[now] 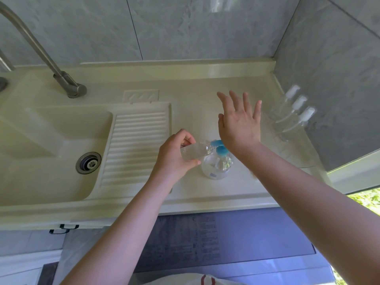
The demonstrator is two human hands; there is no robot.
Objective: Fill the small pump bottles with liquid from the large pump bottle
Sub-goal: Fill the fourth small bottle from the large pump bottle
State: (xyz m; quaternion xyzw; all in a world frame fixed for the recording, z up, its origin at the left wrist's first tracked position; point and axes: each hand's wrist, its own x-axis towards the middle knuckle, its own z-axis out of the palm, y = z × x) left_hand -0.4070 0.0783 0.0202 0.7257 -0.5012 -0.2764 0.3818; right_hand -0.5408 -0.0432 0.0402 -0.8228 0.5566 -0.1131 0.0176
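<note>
- Head view, task items: the large pump bottle [217, 163] stands upright on the table [195, 112], just right of the ribbed drainboard [135, 147]. It is clear-walled with a blue pump head [221, 150].
- Head view, left hand [174, 155]: fingers curled round a small clear bottle [195, 151], held tilted nearly level with its open neck right at the blue spout.
- Head view, right hand [238, 122]: fingers spread and straight, gripping nothing. The heel of the palm sits over the pump head; whether it presses cannot be told.
- Head view, remaining stock: three small pump bottles [292, 114] stand in a row against the right wall, well apart from the work.
- Handling judgement: the small bottle looks light, thin-walled and smooth, likely slippery if wet. Best gripped round the mid-body, clear of the neck.
- Handling judgement: the large bottle appears heavier and stable on its broad base; press the pump straight down to avoid tipping.
- Risk: a narrow neck at the spout invites spillage.
</note>
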